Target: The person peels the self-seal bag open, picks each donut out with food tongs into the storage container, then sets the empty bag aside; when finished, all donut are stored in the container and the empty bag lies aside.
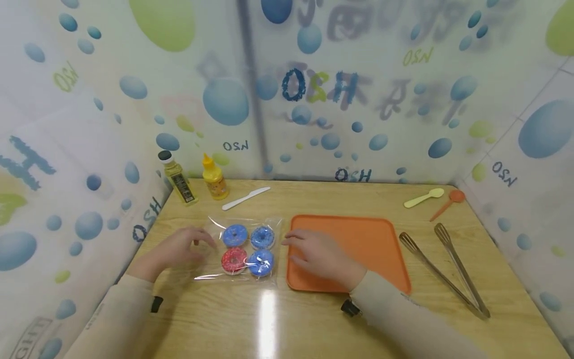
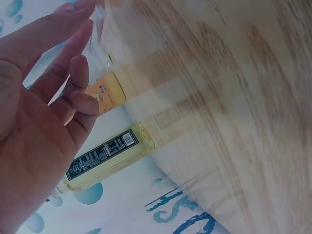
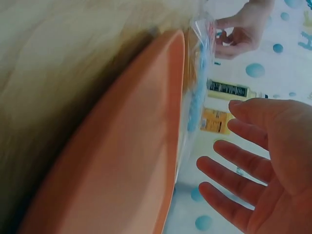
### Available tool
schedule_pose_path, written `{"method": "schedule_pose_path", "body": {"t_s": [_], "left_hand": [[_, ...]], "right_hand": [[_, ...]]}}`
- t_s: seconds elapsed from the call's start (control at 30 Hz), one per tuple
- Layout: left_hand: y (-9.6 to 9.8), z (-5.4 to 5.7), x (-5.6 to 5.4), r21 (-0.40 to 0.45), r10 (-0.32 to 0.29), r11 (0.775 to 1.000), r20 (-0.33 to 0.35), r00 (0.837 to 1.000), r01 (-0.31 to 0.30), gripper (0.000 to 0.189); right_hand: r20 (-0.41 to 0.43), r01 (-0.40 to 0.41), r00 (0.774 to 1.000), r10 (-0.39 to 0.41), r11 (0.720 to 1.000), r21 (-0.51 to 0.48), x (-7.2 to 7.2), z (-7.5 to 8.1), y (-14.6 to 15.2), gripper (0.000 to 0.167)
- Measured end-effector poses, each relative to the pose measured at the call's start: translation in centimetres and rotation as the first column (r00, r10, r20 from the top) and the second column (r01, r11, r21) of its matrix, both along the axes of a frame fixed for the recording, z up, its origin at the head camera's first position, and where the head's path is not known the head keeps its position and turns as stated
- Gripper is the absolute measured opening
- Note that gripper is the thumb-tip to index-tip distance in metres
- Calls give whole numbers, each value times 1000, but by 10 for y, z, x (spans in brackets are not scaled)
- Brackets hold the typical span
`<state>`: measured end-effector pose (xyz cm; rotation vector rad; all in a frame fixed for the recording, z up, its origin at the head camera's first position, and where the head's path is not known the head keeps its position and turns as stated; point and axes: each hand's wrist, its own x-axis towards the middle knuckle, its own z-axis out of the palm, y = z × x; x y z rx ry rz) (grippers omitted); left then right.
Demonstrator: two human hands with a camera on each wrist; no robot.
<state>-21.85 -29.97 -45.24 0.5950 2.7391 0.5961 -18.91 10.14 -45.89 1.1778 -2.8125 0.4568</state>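
A clear plastic bag holding several toy donuts lies flat on the table. Three donuts have blue icing, such as the upper left blue donut; the red donut is at lower left. By the bag's left edge is my left hand, its fingers loosely bent around nothing. Over the left part of the orange tray hovers my right hand, fingers spread and pointing toward the bag's right edge. The right wrist view shows that hand holding nothing above the tray rim.
Behind the bag stand an oil bottle, a yellow squeeze bottle and a white knife. Metal tongs lie right of the tray. A yellow spoon and an orange spoon rest near the back right corner.
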Motion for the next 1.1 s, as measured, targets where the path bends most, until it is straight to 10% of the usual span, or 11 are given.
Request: {"method": "schedule_pose_path", "body": {"t_s": [1.1], "left_hand": [[1, -12, -13, -85, 20, 996, 70, 997, -14, 40]], "right_hand": [[-85, -209, 975, 207, 978, -15, 10, -17, -55, 39]]}}
